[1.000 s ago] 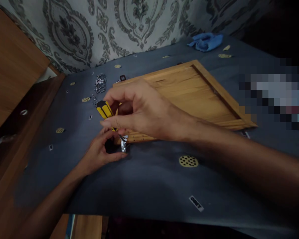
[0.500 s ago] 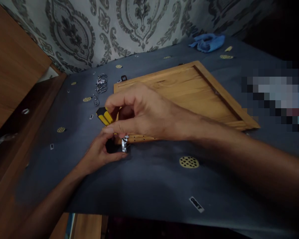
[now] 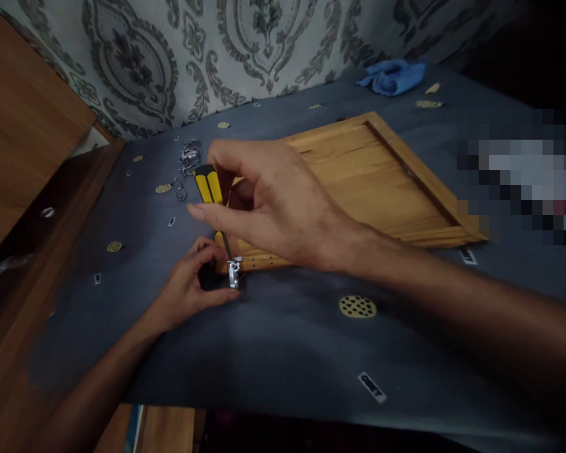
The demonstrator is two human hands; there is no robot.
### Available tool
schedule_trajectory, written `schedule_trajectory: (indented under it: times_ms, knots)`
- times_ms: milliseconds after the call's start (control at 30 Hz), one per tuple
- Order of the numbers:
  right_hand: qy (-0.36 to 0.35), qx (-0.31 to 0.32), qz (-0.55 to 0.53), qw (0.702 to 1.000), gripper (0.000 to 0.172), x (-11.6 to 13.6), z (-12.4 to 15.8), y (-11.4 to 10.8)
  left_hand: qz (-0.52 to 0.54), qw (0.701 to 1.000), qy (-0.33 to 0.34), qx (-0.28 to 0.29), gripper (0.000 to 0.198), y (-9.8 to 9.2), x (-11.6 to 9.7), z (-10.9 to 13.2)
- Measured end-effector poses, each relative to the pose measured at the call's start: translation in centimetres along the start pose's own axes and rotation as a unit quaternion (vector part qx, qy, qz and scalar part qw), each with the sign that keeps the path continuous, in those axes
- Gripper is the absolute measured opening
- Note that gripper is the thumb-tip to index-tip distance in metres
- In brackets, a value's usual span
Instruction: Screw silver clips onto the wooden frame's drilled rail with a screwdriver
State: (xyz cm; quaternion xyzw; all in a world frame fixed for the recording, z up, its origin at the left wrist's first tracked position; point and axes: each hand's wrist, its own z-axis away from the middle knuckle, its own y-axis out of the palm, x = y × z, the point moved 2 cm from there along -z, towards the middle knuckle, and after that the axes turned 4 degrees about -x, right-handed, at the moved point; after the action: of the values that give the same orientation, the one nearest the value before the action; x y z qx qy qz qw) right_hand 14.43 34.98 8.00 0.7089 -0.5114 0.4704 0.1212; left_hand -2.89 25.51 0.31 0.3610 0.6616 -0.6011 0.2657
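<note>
My right hand grips a yellow-and-black screwdriver, with the thumb along one side and curled fingers behind the handle. Its thin shaft points down, and the tip meets a small silver metal fitting at the near left corner of a shallow wooden tray-like panel. My left hand steadies that fitting, thumb at its lower end and fingers curved near the panel's corner. Small dark holes run along the panel's near edge to the right of the fitting. My right hand hides much of the panel's left side.
Several loose silver metal fittings lie on the blue-grey patterned cloth behind my left hand. A crumpled blue cloth rests at the back. Wooden furniture borders the left, and a patterned curtain hangs behind.
My right hand has raised the screwdriver handle and turned it more upright, so its shaft and the fitting show more. My left hand stays nearly still.
</note>
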Motion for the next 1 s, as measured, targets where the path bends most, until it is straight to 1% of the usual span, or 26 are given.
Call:
schedule_trajectory:
  times_ms: [100, 233, 400, 533, 733, 867, 933, 1000]
  knots:
    - [-0.014, 0.011, 0.016, 1.0, 0.041, -0.1, 0.13, 0.23, -0.004, 1.0, 0.005, 0.002, 0.034, 0.0, 0.04, -0.05]
    - [-0.016, 0.028, 0.002, 0.999, 0.043, -0.24, 0.24, 0.42, -0.007, 1.0, 0.003, 0.005, 0.034, -0.04, -0.01, -0.09]
    - [-0.009, 0.031, -0.003, 0.999, 0.041, -0.6, 0.36, 0.65, -0.006, 1.0, -0.006, 0.009, 0.032, -0.02, 0.01, -0.08]
    - [-0.014, 0.034, -0.003, 0.999, 0.038, -0.64, 0.4, 0.67, -0.004, 1.0, 0.002, 0.004, 0.033, 0.04, 0.16, -0.04]
    - [0.002, 0.045, 0.037, 0.998, 0.044, -0.49, 0.32, 0.62, -0.002, 1.0, -0.003, 0.001, 0.031, 0.01, 0.05, 0.05]
    - [0.004, 0.07, -0.005, 0.998, 0.038, -0.56, 0.33, 0.78, 0.0, 1.0, -0.006, 0.003, 0.031, -0.02, 0.21, 0.07]
    - [0.01, 0.091, -0.042, 0.995, 0.03, -0.63, 0.29, 0.76, -0.001, 1.0, -0.01, -0.001, 0.031, -0.02, 0.44, 0.09]
    - [0.015, 0.117, -0.077, 0.99, 0.021, -0.59, 0.18, 0.58, 0.005, 1.0, -0.016, -0.004, 0.036, 0.02, 0.63, 0.1]
